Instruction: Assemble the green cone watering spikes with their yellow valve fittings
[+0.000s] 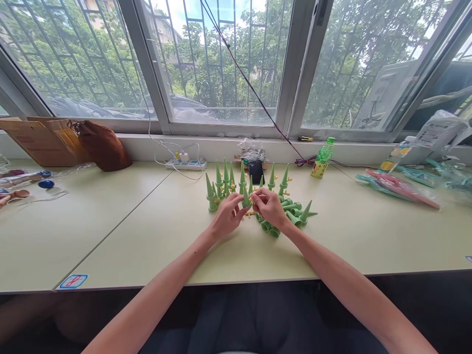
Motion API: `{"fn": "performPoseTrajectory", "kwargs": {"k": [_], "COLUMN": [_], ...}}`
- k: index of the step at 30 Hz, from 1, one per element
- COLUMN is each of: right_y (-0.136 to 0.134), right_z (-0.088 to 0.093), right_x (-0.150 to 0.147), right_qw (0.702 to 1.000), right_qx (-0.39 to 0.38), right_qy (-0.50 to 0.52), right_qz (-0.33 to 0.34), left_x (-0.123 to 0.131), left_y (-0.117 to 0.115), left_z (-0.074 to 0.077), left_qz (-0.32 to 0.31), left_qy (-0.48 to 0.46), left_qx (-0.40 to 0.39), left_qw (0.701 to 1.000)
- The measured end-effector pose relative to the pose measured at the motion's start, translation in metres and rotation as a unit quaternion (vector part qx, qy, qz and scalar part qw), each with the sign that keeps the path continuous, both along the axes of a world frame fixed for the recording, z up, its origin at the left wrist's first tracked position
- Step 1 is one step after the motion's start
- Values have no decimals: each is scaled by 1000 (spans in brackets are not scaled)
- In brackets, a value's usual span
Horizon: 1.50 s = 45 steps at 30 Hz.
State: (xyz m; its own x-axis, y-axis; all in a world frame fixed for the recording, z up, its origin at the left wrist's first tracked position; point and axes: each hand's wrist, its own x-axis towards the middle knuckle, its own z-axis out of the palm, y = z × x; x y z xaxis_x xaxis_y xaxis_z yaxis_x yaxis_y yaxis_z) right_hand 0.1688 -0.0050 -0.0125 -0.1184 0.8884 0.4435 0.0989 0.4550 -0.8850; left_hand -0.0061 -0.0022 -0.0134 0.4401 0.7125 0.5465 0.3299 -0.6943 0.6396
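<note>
Both hands meet over the middle of a pale green table. My left hand pinches a green cone-shaped spike that stands upright between the fingers. My right hand is closed in a pinch at the side of that cone, on a small yellow piece. Behind the hands several green cones stand upright in a cluster, some with yellow pieces on them. To the right, other green cones lie on their sides.
A black phone and a crinkled plastic bag lie behind the cones. A green drink bottle stands at the back right. A power strip, a brown pouch, a cardboard box and packaged items line the back.
</note>
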Motion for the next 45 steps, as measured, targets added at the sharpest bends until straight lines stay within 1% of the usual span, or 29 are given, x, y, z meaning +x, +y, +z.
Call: {"fn": "performPoseTrajectory", "kwargs": {"k": [5, 8, 10, 12, 14, 16, 18, 20, 21, 23, 24, 26, 28, 32, 36, 41, 45], "right_y": [-4, -4, -4, -4, -2, -1, 1, 2, 2, 1, 0, -2, -3, -4, -4, -4, -3], "right_z": [4, 4, 4, 3, 2, 1, 0, -1, -1, -1, 0, 1, 1, 3, 3, 1, 0], "right_x": [0, 0, -1, -2, -3, -4, -3, -2, -1, -1, -1, -1, -1, 0, 1, 0, 0], "right_qw": [999, 998, 999, 999, 999, 999, 999, 998, 998, 997, 997, 996, 994, 990, 989, 990, 991], "right_qx": [-26, -22, -15, -9, -3, 5, 17, 30, 38, 51, 57, 67, 80, 105, 110, 95, 90], "right_qy": [33, 38, 39, 41, 43, 46, 45, 39, 31, 6, -9, -36, -53, -65, -74, -77, -81], "right_qz": [32, 38, 34, 23, 8, -9, -25, -41, -47, -51, -51, -49, -51, -62, -71, -63, -62], "left_x": [-7, -9, -8, -5, -1, 2, 4, 5, 5, 5, 5, 5, 5, 4, 3, 1, -1], "left_y": [6, 9, 10, 10, 9, 8, 6, 5, 4, 2, 2, 0, -1, -2, -3, -1, 0], "left_z": [-4, -6, -7, -8, -8, -6, -3, 1, 3, 6, 8, 10, 11, 15, 17, 14, 12], "left_qz": [21, 38, 50, 60, 68, 79, 87, 64, 40, -15, -41, -79, -102, -132, -146, -148, -140], "left_qy": [47, 67, 67, 55, 33, 4, -38, -78, -95, -118, -126, -141, -157, -182, -200, -198, -194], "left_qx": [97, 147, 156, 144, 117, 68, -8, -117, -175, -284, -326, -380, -403, -424, -444, -443, -416], "left_qw": [994, 986, 984, 986, 990, 995, 995, 988, 979, 952, 936, 910, 896, 877, 861, 862, 877]}}
